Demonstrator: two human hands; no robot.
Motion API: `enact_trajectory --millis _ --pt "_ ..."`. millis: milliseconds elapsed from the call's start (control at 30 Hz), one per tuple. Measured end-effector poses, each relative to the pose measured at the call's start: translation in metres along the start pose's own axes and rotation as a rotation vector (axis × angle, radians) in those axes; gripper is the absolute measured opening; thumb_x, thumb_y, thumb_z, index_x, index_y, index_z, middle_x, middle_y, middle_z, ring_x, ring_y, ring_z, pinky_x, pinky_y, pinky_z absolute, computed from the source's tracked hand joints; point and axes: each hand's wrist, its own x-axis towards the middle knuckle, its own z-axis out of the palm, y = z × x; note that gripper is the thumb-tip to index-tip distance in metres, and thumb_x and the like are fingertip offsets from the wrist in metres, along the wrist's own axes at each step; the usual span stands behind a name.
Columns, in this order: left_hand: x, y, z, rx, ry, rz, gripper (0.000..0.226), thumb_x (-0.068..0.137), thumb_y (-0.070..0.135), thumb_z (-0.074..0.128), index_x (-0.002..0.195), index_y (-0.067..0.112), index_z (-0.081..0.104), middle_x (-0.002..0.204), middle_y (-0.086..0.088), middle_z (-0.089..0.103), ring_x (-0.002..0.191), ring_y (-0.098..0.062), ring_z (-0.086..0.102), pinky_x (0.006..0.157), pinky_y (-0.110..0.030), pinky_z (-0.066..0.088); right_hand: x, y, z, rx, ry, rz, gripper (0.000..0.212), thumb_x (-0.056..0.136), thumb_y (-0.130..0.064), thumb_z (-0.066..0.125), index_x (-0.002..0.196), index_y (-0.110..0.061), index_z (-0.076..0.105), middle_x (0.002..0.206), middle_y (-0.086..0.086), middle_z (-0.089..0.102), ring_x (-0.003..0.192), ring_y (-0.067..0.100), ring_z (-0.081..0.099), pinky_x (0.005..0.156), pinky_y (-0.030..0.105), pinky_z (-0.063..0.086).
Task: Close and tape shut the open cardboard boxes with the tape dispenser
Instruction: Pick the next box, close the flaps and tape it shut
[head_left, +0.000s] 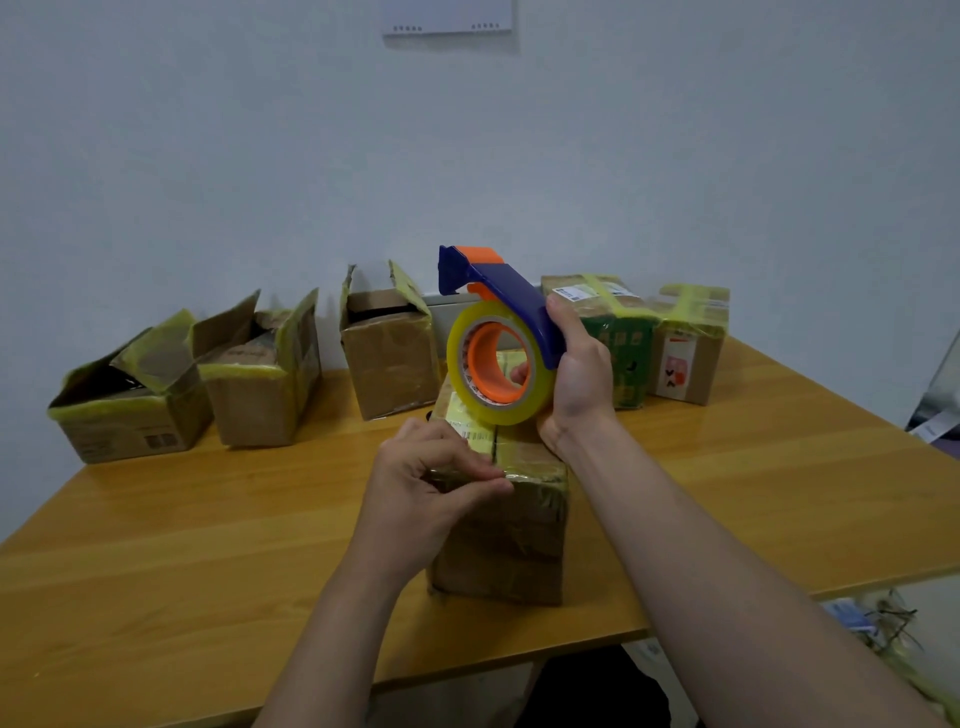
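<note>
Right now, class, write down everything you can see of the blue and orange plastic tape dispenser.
The blue and orange plastic tape dispenser has a curved blue frame, an orange tab at its far end and an orange hub carrying a roll of yellowish clear tape. The right-hand grip curls round its handle, holding it tilted, far end up, above the closed brown cardboard box; whether the roll touches the box cannot be told. The left-hand grip seems to pinch the tape's free end.

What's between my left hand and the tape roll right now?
Head view: only the top of the front box, with yellowish tape on it.
</note>
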Motion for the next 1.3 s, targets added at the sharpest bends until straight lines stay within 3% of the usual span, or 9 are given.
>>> enact_trajectory --millis 233,567,700,800,867,933,1033,1167,1300 --pt "0.003 0.009 0.006 0.160 -0.020 0.015 0.037 0.067 0.068 0.080 0.074 0.033 0.071 0.084 0.015 0.066 0.091 -0.009 0.056 0.085 -0.060 0.047 0.000 0.001 0.000 -0.020 -0.006 -0.001 0.031 0.101 -0.037 0.059 0.094 -0.009 0.073 0.076 0.001 0.072 0.067 0.016 0.065 0.057 0.028 0.053" --pt "0.006 0.019 0.016 0.200 0.016 -0.106 0.051 0.055 0.080 0.074 0.061 0.031 0.063 0.076 0.014 0.060 0.083 -0.010 0.057 0.083 -0.060 0.052 0.001 0.000 0.000 0.011 0.009 0.008 0.030 0.101 -0.037 0.060 0.091 -0.012 0.074 0.075 0.000 0.072 0.067 0.017 0.064 0.060 0.029 0.052" --pt "0.006 0.025 0.013 0.247 0.018 -0.136 0.052 0.052 0.081 0.075 0.058 0.031 0.060 0.073 0.014 0.060 0.081 -0.008 0.057 0.084 -0.058 0.053 0.002 0.000 -0.001 0.032 0.007 0.011 0.029 0.101 -0.037 0.059 0.093 -0.013 0.074 0.076 0.000 0.073 0.068 0.016 0.066 0.059 0.027 0.052" --pt "0.007 0.035 0.019 0.430 -0.020 -0.099 0.055 0.050 0.080 0.075 0.059 0.031 0.051 0.073 0.016 0.054 0.081 -0.002 0.050 0.089 -0.044 0.046 0.001 0.000 -0.001 0.054 0.006 0.025 0.029 0.101 -0.036 0.059 0.097 -0.012 0.074 0.078 0.000 0.073 0.068 0.015 0.067 0.057 0.027 0.052" --pt "0.006 0.038 0.024 0.445 0.022 -0.055 0.058 0.052 0.080 0.074 0.058 0.031 0.045 0.072 0.016 0.050 0.079 -0.002 0.047 0.084 -0.041 0.045 0.002 0.000 -0.001 0.061 -0.004 0.032 0.029 0.101 -0.037 0.059 0.096 -0.012 0.074 0.077 0.000 0.073 0.069 0.015 0.067 0.058 0.028 0.052" --pt "0.003 0.036 0.030 0.400 0.051 -0.016 0.049 0.060 0.073 0.078 0.061 0.032 0.051 0.074 0.018 0.052 0.081 -0.003 0.050 0.083 -0.040 0.045 0.002 -0.001 -0.002 0.070 -0.008 0.042 0.030 0.101 -0.038 0.059 0.095 -0.012 0.075 0.078 0.001 0.073 0.068 0.015 0.066 0.059 0.028 0.052" --pt "-0.006 0.029 0.038 0.355 0.021 0.167 0.015 0.076 0.050 0.080 0.082 0.036 0.077 0.090 0.023 0.063 0.092 -0.003 0.055 0.083 -0.037 0.046 0.003 -0.002 -0.002 0.072 0.001 0.064 0.034 0.101 -0.039 0.058 0.100 -0.010 0.076 0.079 0.002 0.073 0.067 0.015 0.066 0.059 0.027 0.052" --pt "-0.009 0.020 0.039 0.336 0.020 0.237 0.026 0.081 0.044 0.077 0.106 0.037 0.081 0.094 0.022 0.065 0.092 -0.005 0.052 0.073 -0.035 0.048 0.004 -0.001 -0.004 0.082 0.006 0.082 0.037 0.101 -0.041 0.058 0.101 -0.008 0.076 0.079 0.003 0.072 0.067 0.016 0.064 0.060 0.028 0.053" --pt "-0.002 0.021 0.037 0.381 -0.005 0.273 0.020 0.079 0.042 0.082 0.096 0.033 0.084 0.082 0.019 0.063 0.080 -0.006 0.048 0.065 -0.026 0.040 0.004 -0.002 -0.004 0.090 0.022 0.084 0.037 0.101 -0.041 0.058 0.104 -0.009 0.076 0.081 0.003 0.074 0.073 0.016 0.067 0.065 0.029 0.056"
